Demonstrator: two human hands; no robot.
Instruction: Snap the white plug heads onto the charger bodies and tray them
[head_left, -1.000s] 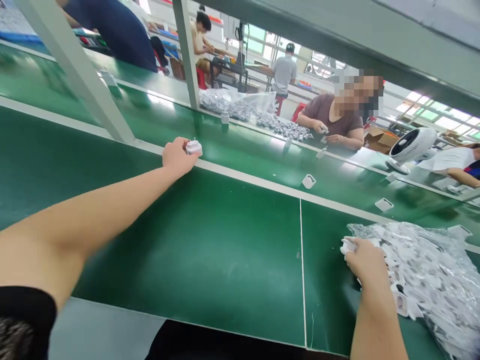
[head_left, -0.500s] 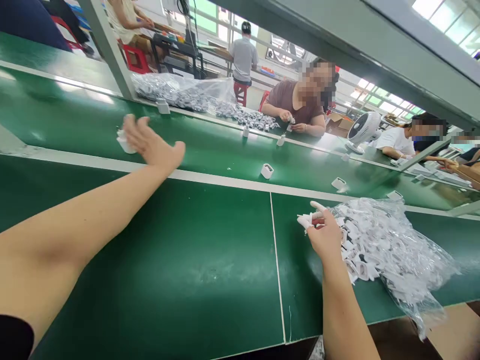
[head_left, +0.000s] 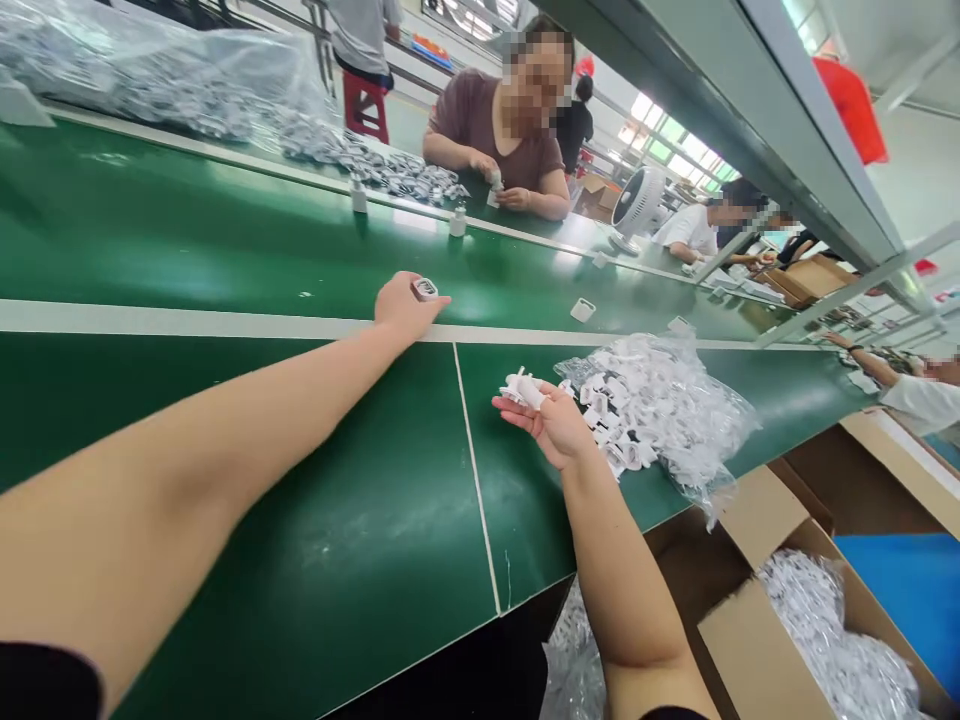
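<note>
In R hand (head_left: 561, 428), part-hidden white pc (head_left: 511, 388)

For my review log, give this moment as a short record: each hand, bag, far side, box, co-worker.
left hand: closed around a white housing, beyond the pale strip
right hand: holding small white parts, number unclear
clear bag: beside the right hand, white pieces spilling at its mouth
far side: another white housing, to the right of the left hand
cardboard box: lower right, bagged white parts inside
co-worker: across, brown top, white piece in hand
</note>
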